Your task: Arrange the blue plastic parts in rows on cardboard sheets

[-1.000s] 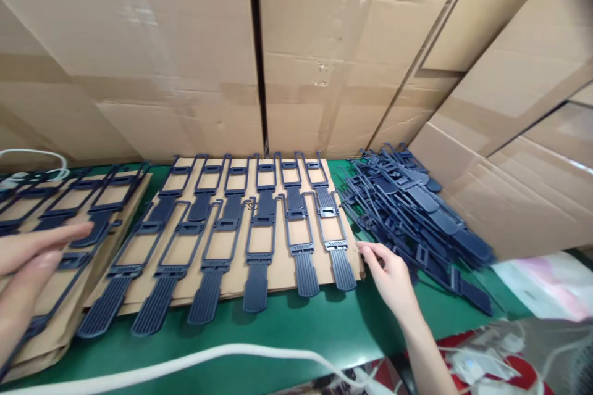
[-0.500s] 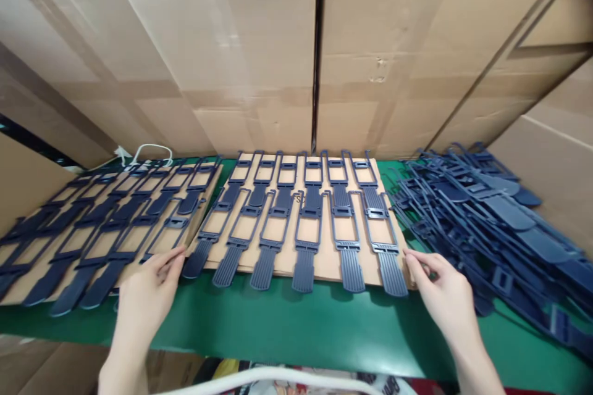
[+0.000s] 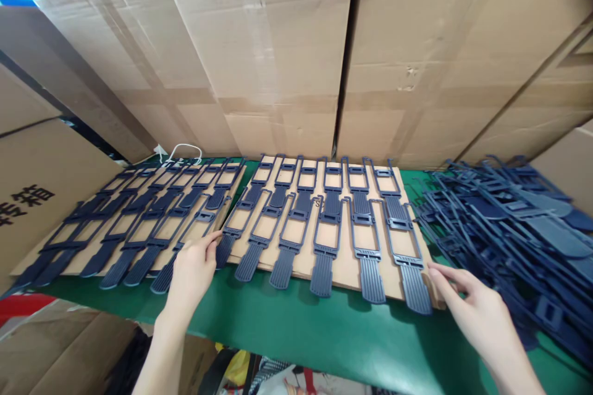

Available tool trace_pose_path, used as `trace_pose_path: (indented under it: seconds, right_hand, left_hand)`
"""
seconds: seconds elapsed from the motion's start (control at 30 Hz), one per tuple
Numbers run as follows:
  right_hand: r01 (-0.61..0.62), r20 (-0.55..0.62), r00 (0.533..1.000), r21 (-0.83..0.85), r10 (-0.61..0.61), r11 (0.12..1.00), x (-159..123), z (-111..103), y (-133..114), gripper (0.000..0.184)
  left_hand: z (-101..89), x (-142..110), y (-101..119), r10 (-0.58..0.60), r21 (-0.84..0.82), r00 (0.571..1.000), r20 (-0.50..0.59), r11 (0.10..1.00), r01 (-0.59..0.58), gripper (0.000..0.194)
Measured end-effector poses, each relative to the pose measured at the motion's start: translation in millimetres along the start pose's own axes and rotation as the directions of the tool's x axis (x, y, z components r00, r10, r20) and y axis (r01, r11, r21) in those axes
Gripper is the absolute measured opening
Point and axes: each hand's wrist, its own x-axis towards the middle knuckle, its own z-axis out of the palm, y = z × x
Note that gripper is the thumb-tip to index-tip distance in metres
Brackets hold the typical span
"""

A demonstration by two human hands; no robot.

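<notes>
Head view: pinching the cardboard sheet [image 3: 346, 274] by opposite edges with left hand [image 3: 193, 268] and right hand [image 3: 479, 307], apart; likely flexing, needing level support.

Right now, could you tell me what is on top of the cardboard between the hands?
Two rows of dark brackets lie on the cardboard; the surface beneath them is hidden.

the right hand [image 3: 477, 305] pinched a cardboard sheet [image 3: 303, 268] bearing two rows of dark frames [image 3: 370, 278]; the left hand [image 3: 193, 266] seemed to grip its opposite edge, and a tangled pile [image 3: 500, 222] lay on the green table [image 3: 287, 324]
</notes>
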Motion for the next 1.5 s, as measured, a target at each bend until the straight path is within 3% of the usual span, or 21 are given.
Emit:
trace_pose_path:
  seconds: [0.17,0.4,0.67,0.8,0.97,1.1,1.3,1.5]
  right_hand:
    - [0.043,0.022,0.999,-0.017,-0.043,0.999,3.3,-3.8,3.7,0.053]
    - [-0.047,0.111,0.993,0.016,0.045,0.999,7.6,-6.6,6.8,0.060]
    - [-0.064,0.114,0.992,0.097,0.053,0.993,0.9,-2.4,1.9,0.060]
    - [-0.113,0.121,0.989,0.267,0.083,0.957,2.6,1.8,10.3,0.058]
    - [-0.187,0.128,0.981,0.487,0.142,0.853,2.6,-0.4,4.1,0.058]
    - [-0.330,0.213,0.944,0.568,0.253,0.754,2.0,-6.4,-6.5,0.057]
    - [-0.432,0.298,0.888,0.801,0.350,0.414,1.2,-12.9,-14.9,0.055]
    - [-0.530,0.432,0.814,0.826,0.389,0.192,4.2,-16.5,-15.1,0.035]
  left_hand:
    - [1.6,5.9,3.0,0.054,0.019,0.998,0.037,0.998,-0.055,0.046]
    - [5.2,7.3,9.0,0.026,-0.037,0.998,0.062,0.999,-0.023,0.050]
    - [9.1,11.4,-0.5,0.009,-0.189,0.999,0.051,0.982,0.001,0.043]
    - [13.0,12.2,-10.3,-0.080,-0.384,0.994,0.080,0.917,0.105,0.034]
    - [6.6,10.1,-12.9,-0.187,-0.584,0.972,0.142,0.777,0.235,0.036]
    - [-1.5,6.4,-8.1,-0.218,-0.667,0.957,0.193,0.686,0.291,0.041]
    - [-6.5,0.2,-4.9,-0.250,-0.687,0.943,0.219,0.647,0.331,0.056]
    - [-9.0,-9.9,-0.3,-0.276,-0.699,0.923,0.268,0.604,0.384,0.070]
